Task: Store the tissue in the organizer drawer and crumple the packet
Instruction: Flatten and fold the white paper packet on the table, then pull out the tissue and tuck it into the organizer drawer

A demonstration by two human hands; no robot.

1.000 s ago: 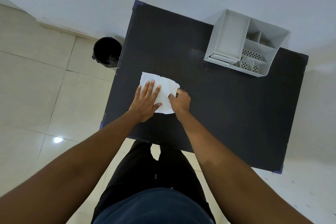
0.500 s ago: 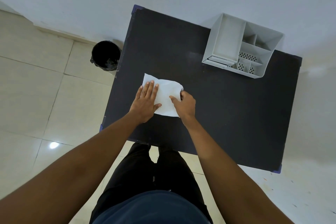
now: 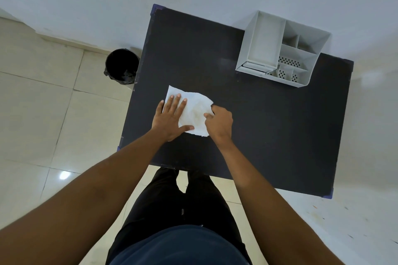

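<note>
A white tissue [image 3: 195, 109] lies spread flat on the black table [image 3: 269, 125], near its left side. My left hand [image 3: 171, 117] rests flat on the tissue's left half, fingers spread, pressing it down. My right hand [image 3: 219, 121] pinches the tissue's right edge between thumb and fingers. The grey organizer [image 3: 282, 49] stands at the table's far right, with a large bin on its left, small perforated compartments on its right and a shut drawer front low at its near side. I see no packet.
A black waste bin [image 3: 121, 65] stands on the tiled floor left of the table's far corner. A white wall runs behind the table. My legs are close to the near table edge.
My right hand has shifted slightly along the tissue's right edge, and the tissue lies a little flatter. My left hand stays pressed on it. The camera has tilted a little.
</note>
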